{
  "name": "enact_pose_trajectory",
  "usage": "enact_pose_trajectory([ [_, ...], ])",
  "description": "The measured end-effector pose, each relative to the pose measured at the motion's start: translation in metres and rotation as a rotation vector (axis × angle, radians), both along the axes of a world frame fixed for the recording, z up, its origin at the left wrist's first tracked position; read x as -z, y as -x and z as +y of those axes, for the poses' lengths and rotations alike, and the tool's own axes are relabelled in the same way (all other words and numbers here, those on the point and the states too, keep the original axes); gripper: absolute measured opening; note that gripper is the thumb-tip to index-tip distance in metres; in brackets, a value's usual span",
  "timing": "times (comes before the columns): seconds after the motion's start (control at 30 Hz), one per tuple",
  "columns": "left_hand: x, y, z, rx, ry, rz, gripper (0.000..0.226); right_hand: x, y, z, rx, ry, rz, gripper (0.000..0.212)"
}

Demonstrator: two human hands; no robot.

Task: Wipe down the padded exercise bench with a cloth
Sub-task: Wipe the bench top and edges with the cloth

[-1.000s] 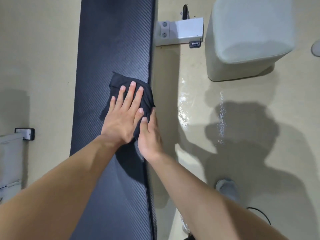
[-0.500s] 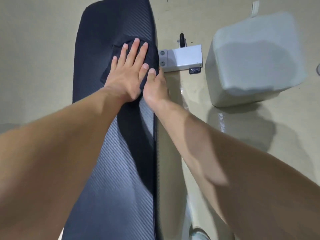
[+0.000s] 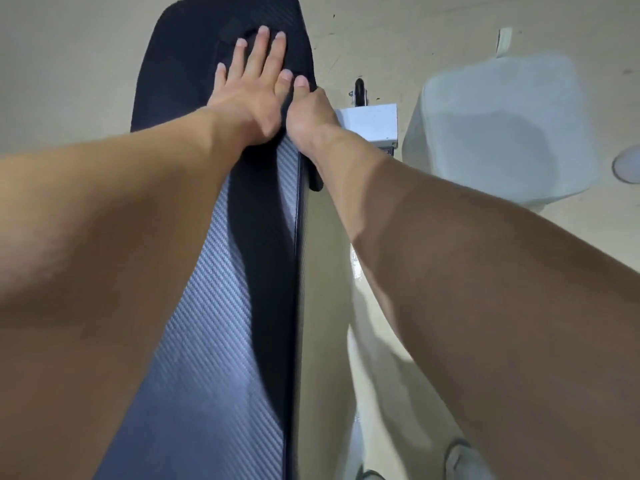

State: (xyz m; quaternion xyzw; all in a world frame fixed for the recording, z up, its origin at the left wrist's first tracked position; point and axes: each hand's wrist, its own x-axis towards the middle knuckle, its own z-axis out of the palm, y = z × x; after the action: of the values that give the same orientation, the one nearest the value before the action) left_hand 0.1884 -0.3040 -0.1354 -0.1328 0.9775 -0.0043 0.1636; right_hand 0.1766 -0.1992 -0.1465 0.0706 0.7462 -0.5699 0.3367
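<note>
The long black padded bench (image 3: 214,341) with a woven texture runs from the bottom of the view up to its rounded far end. A black cloth (image 3: 232,36) lies flat near that far end, mostly hidden under my left hand (image 3: 251,84), whose fingers are spread and pressed onto it. My right hand (image 3: 308,112) sits beside it at the bench's right edge, thumb on the cloth's right side, its fingers wrapped over the edge and hidden.
A white metal bench foot (image 3: 370,124) with a black wheel (image 3: 360,91) sticks out right of the bench. A pale grey padded block (image 3: 502,126) stands on the beige floor (image 3: 69,64) at right. A shoe (image 3: 464,459) shows at the bottom.
Both hands have slid the cloth forward along the bench, from its middle to near the far end. My arms are stretched out further.
</note>
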Motion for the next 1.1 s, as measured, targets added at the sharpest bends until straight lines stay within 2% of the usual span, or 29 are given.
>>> enact_pose_trajectory([
  [0.63,-0.015,-0.296,0.103,-0.018,-0.073,-0.113,0.062,0.004,-0.305,0.109,-0.053,0.008,-0.051,0.053],
  [0.87,-0.020,-0.414,0.141,0.007,-0.101,-0.138,0.063,-0.004,-0.424,0.153,-0.119,-0.112,-0.027,0.053],
  [1.1,-0.020,-0.529,0.192,0.021,-0.140,-0.129,0.063,-0.019,-0.526,0.214,-0.217,-0.206,0.040,0.044],
])
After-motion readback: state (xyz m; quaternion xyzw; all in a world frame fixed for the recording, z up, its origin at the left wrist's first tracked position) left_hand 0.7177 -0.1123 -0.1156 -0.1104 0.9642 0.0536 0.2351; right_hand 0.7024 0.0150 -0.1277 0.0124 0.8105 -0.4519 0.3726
